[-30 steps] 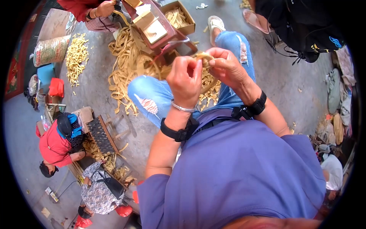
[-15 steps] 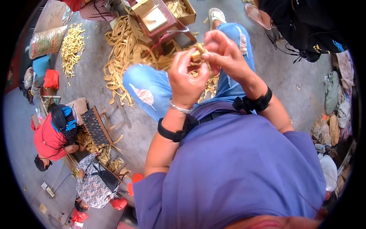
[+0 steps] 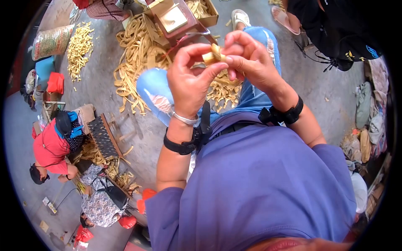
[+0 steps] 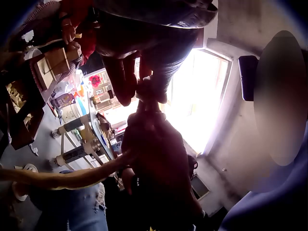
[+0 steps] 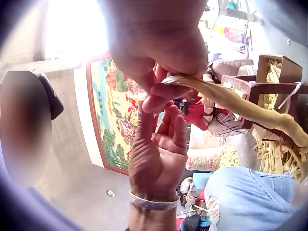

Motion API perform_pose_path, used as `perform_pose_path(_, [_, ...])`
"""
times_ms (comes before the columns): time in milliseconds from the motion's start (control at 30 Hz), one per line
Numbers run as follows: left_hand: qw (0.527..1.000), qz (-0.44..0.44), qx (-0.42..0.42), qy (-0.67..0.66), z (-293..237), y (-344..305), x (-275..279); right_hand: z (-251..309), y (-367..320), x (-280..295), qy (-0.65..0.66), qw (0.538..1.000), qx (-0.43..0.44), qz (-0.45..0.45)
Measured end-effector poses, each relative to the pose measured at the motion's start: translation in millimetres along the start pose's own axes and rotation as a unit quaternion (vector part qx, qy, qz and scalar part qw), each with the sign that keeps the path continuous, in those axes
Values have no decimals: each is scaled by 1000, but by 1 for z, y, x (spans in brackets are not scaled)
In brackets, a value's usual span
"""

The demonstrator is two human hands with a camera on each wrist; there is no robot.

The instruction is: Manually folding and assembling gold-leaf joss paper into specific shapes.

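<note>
Both hands meet above the lap in the head view, at a small wound piece of pale yellow strip (image 3: 214, 56). My left hand (image 3: 188, 77), with a bracelet at its wrist, pinches the left end of this piece between thumb and curled forefinger. From the other side my right hand (image 3: 253, 62) pinches it between thumb and fingers. In the right wrist view a long, smooth length of the strip (image 5: 240, 106) runs out from the right hand's fingers to the right. The left wrist view is dark around the fingers, and the grip is partly hidden there.
A heap of loose yellow strips (image 3: 140, 50) lies on the floor beside the knee, by a dark red wooden stand (image 3: 184, 29). Small short pieces (image 3: 79, 50) are piled farther left. Other people, one in a red shirt (image 3: 50, 144), sit at the lower left.
The hands have drawn slightly apart, the left one shifting left. The small wound piece, mostly covered by fingers a second ago, now shows between them. The right hand's fingers have lifted.
</note>
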State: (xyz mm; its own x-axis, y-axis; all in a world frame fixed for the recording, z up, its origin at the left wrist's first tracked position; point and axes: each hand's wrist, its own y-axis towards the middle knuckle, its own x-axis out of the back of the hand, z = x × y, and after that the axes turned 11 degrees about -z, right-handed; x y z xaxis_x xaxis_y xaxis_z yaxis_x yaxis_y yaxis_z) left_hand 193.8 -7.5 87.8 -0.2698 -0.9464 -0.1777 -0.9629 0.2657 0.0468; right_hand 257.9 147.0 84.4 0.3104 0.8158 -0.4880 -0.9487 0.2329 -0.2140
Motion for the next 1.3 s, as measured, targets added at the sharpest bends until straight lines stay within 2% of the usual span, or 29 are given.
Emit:
perform_pose_path(67, [999,6,-30,39,5,-4,5,3,-1,-1,-23,1000,-3,-19])
perform_pose_path(100, [993,8,-102,66,7,-4,6,1,-2,0,-46,998,9,-35])
perform_pose_path(200, [996,14,86,-36,-5,-7,6,-3,-2,1,-37,998,0,-43])
perform_pose_path(233, [988,40,102,-112,5,-3,10,-3,-2,1,-22,999,-9,-38])
perform_pose_path(333, [977,60,133,-153,5,-2,16,-2,-2,-5,-70,996,36,-31])
perform_pose_path(367, [976,47,142,-161,4,-2,17,0,-2,-7,-160,979,128,-17])
perform_pose_path(433, [981,40,122,-147,-2,-3,19,8,1,-9,-329,893,306,10])
perform_pose_path(500, [987,14,101,-122,-14,-4,21,20,3,-2,-370,874,316,-2])
perform_pose_path(567, [982,16,106,-153,-14,-6,36,27,2,8,-402,849,343,11])
perform_pose_path(633, [977,40,118,-172,-9,-1,52,28,4,6,-415,840,348,11])
perform_pose_path(733, [986,34,163,-34,-7,14,59,25,12,5,-421,839,345,4])
perform_pose_path(767, [990,12,128,-66,-3,21,58,24,18,5,-420,839,345,0])
perform_pose_path(867, [989,115,89,29,-29,39,36,20,35,0,-408,842,351,40])
perform_pose_path(900, [981,168,81,53,-23,45,37,18,42,-1,-404,841,356,52])
perform_pose_path(933, [977,146,143,54,-25,50,31,20,49,-2,-404,841,357,55])
perform_pose_path(1000, [981,97,158,52,-16,62,30,22,62,-3,-403,843,351,60])
perform_pose_path(1100, [978,76,187,47,-3,78,34,17,88,5,-448,820,346,83])
perform_pose_path(1133, [978,76,189,52,4,84,37,15,99,9,-461,812,346,95])
perform_pose_path(1233, [980,65,170,85,20,109,50,3,131,11,-449,824,327,112])
perform_pose_path(1300, [981,48,146,118,36,139,59,-11,167,8,-464,818,329,81])
